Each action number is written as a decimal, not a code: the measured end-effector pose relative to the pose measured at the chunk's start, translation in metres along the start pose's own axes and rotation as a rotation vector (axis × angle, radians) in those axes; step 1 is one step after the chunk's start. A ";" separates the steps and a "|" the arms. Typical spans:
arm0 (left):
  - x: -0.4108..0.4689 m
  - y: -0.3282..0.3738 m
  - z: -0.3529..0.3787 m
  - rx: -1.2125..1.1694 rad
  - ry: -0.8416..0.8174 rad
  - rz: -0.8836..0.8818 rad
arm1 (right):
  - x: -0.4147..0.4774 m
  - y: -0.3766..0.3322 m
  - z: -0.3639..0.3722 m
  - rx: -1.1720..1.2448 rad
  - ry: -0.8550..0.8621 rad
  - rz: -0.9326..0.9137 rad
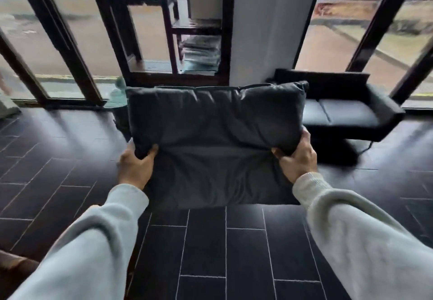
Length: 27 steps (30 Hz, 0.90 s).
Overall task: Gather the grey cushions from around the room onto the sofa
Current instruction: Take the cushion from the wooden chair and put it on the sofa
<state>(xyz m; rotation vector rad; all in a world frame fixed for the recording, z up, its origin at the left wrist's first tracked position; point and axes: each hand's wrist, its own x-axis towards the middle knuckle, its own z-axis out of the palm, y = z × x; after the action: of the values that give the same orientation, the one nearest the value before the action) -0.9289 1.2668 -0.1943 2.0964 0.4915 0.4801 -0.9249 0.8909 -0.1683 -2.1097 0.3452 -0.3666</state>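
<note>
Fingers of left hand, right hand grip grey cushions.

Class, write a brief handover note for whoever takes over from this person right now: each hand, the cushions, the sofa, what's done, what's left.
Left hand grips the grey cushion at its lower left corner; right hand grips the lower right.
More grey fabric hangs below: second cushion or fold, unclear.
Held up over the tiled floor.
Sofa stands ahead on the right by the window; no loose cushion visible on it.
Done: load in hand.
Left: carry to sofa, set down, fetch others.
</note>
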 end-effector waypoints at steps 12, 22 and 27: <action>-0.064 0.104 0.174 -0.091 -0.287 0.196 | 0.001 0.115 -0.165 -0.062 0.287 0.220; -0.080 0.182 0.305 -0.129 -0.477 0.297 | 0.030 0.174 -0.245 -0.114 0.469 0.331; -0.070 0.224 0.384 -0.167 -0.525 0.309 | 0.089 0.198 -0.276 -0.145 0.501 0.373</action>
<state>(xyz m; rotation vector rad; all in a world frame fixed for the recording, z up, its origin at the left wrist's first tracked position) -0.7562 0.8517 -0.2156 2.0369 -0.1730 0.1205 -0.9706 0.5426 -0.1814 -2.0140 1.0667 -0.6600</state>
